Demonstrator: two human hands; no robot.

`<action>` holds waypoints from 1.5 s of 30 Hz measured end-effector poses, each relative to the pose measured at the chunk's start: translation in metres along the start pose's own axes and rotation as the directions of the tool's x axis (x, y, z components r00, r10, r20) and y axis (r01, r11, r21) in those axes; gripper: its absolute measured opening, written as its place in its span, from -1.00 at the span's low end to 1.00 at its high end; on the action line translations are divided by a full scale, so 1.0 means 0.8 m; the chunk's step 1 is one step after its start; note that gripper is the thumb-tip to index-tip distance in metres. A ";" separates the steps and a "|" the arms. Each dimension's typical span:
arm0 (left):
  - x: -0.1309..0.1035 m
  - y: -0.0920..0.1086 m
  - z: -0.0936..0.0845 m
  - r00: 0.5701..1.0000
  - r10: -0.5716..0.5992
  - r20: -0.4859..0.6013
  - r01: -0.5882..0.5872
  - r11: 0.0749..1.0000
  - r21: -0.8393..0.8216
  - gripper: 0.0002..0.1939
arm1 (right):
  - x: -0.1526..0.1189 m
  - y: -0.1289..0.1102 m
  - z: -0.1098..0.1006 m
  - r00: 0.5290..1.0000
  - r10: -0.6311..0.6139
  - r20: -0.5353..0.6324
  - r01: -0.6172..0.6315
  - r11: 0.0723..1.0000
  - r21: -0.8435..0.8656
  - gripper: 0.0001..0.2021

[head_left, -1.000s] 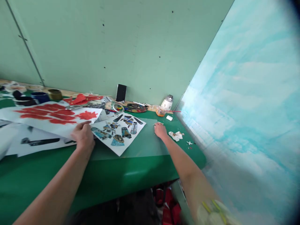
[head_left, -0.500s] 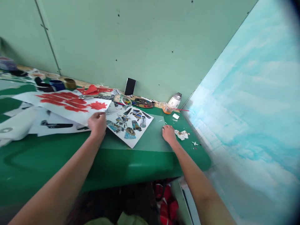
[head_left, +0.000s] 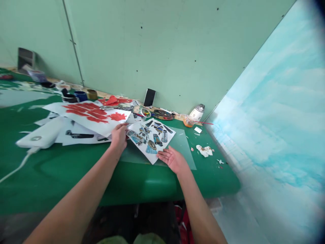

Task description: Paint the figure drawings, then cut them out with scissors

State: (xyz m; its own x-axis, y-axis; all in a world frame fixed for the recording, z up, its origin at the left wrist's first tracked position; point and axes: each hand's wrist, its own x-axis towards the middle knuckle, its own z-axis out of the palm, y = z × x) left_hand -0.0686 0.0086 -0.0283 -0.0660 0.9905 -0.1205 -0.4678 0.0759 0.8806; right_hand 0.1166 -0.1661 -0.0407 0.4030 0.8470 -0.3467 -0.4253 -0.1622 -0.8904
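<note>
A white sheet with printed pieces [head_left: 151,156] in blue, black and brown is raised at an angle above a translucent sheet [head_left: 186,149]. My left hand [head_left: 119,138] pinches the printed sheet at its left side; its fingertips are partly hidden. Just beyond that hand lies a paper with red painted shapes [head_left: 95,113]. My right hand [head_left: 174,159] is open, palm turned up and fingers stretched toward the printed sheet's lower right edge. Whether those fingertips touch the sheet I cannot tell.
Paint jars [head_left: 81,96], a phone [head_left: 149,97], a roll of tape [head_left: 145,112] and a palette [head_left: 162,114] line the wall. At right stand an orange cup [head_left: 188,122] with a red stick and crumpled white scraps [head_left: 204,150]. A white device with a cord [head_left: 38,137] lies left.
My right hand has left the translucent sheet's right edge, moved left and turned palm up beside the printed sheet. The left hand keeps its pinch. The camera view has shifted left.
</note>
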 end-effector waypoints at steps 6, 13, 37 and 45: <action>0.001 -0.003 -0.004 0.999 -0.032 0.025 0.033 0.997 -0.072 -0.91 | -0.006 0.008 -0.001 0.990 0.017 -0.141 0.011 0.981 0.194 -0.75; 0.001 -0.002 0.001 0.980 -0.166 0.112 0.188 0.955 -0.229 -0.69 | -0.030 0.008 -0.006 0.990 0.027 -0.135 0.006 0.972 0.236 -0.83; -0.032 -0.010 0.022 0.792 -0.436 0.427 0.574 0.770 -0.279 -0.60 | 0.028 0.017 0.016 0.964 -0.206 -0.167 0.252 0.908 0.336 -0.82; -0.005 -0.010 0.053 0.817 -0.411 0.405 0.541 0.790 -0.290 -0.61 | 0.050 0.002 0.010 0.952 -0.287 -0.106 0.306 0.906 0.292 -0.79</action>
State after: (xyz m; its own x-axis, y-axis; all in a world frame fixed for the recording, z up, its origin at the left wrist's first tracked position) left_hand -0.0271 0.0088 -0.0156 0.4955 0.8241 -0.2745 -0.6604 0.5627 0.4973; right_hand 0.1258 -0.1286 -0.0537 0.5920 0.7990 -0.1055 -0.4989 0.2606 -0.8266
